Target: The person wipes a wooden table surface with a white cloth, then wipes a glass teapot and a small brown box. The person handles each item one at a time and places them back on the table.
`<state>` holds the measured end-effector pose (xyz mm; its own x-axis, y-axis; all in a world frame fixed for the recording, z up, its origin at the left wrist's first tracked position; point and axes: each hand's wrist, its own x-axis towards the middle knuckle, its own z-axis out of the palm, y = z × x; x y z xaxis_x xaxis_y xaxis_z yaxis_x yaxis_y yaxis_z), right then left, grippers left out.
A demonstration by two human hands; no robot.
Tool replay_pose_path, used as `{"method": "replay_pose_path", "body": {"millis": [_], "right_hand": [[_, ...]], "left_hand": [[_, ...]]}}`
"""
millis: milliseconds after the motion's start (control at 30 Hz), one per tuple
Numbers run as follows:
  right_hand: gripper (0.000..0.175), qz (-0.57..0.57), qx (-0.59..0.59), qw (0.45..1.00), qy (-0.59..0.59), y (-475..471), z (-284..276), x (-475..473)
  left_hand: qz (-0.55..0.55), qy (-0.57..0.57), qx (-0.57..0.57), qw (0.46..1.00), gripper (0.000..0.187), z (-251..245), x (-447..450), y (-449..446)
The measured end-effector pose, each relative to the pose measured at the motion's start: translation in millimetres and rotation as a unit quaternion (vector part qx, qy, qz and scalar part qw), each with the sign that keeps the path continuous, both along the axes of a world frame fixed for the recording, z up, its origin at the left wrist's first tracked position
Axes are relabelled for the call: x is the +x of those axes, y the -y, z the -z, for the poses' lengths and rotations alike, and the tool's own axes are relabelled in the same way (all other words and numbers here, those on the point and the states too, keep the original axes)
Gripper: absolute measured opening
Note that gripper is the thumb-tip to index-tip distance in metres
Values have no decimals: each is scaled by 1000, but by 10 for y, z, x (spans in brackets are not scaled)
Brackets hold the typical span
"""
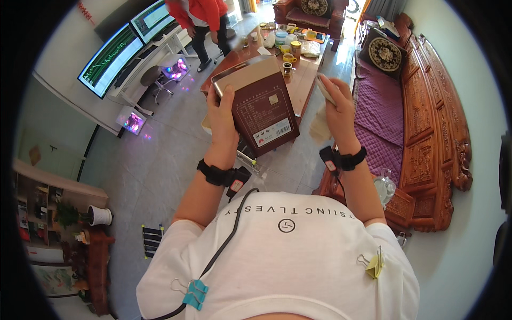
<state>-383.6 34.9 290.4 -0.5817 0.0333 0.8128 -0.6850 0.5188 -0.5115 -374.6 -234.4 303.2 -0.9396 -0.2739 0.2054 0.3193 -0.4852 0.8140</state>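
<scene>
My left hand (222, 120) grips a maroon box (260, 106) by its left side, thumb on the face turned towards me. The box has a beige upper band, a shiny rim at the top, and printed text with a barcode; it is tilted and held up in front of the table. To its right, apart from it, my right hand (340, 106) pinches a beige cloth (321, 124) that hangs below the fingers. Part of the wooden table (302, 80) is hidden behind the box. Both wrists wear black straps with small devices.
Cups, jars and packets crowd the table's far part, including a glass cup of dark liquid (287, 69). A carved wooden sofa (378, 116) with purple padding runs along the right. A person in a red jacket (216, 16) stands beyond, near a desk with monitors (114, 60).
</scene>
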Motion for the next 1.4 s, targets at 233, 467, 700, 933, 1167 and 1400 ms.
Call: {"method": "replay_pose_path", "body": {"millis": [233, 467, 700, 933, 1167, 1400], "right_hand": [[54, 34, 129, 987, -91, 587, -596, -28], [59, 40, 166, 983, -64, 742, -421, 126], [53, 37, 158, 982, -100, 573, -295, -37], [58, 54, 112, 991, -58, 358, -425, -157], [60, -53, 129, 987, -81, 783, -648, 75], [50, -33, 203, 974, -96, 830, -334, 118]], "left_hand": [[22, 7, -8, 1000, 67, 77, -101, -133], [2, 10, -26, 1000, 66, 89, -51, -158], [-28, -4, -19, 999, 44, 66, -38, -222], [-3, -9, -13, 1000, 56, 109, -19, -152], [-19, -32, -91, 995, 83, 126, -57, -142], [-30, -48, -134, 989, 82, 167, -63, -71]]}}
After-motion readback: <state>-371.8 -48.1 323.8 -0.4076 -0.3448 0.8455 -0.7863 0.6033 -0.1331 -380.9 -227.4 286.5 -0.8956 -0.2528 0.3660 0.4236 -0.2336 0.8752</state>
